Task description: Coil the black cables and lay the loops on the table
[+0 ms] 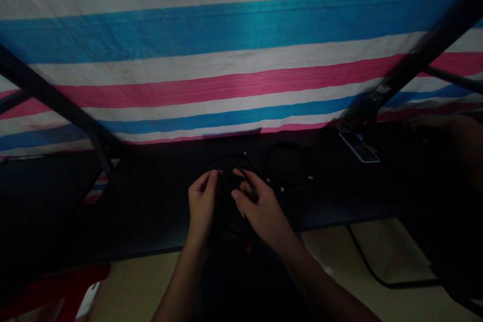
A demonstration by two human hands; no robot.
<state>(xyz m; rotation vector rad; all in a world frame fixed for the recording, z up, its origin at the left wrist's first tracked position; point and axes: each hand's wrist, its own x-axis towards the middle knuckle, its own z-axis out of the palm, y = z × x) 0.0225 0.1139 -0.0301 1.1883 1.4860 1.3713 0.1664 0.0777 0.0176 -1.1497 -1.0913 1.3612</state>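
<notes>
Both of my hands are over the front half of a dark table. My left hand has its thumb and fingers pinched together on a thin black cable. My right hand curls around a part of the same dark cable, thumb toward the fingers. Part of a black loop shows behind my hands; its lower part is hard to make out in the dim light. Just right of them lies a coiled black cable with small white tags.
A phone lies at the back right. Another person's arm reaches in at the far right. Dark slanted frame bars stand on both sides before a striped sheet. A red stool is at the lower left.
</notes>
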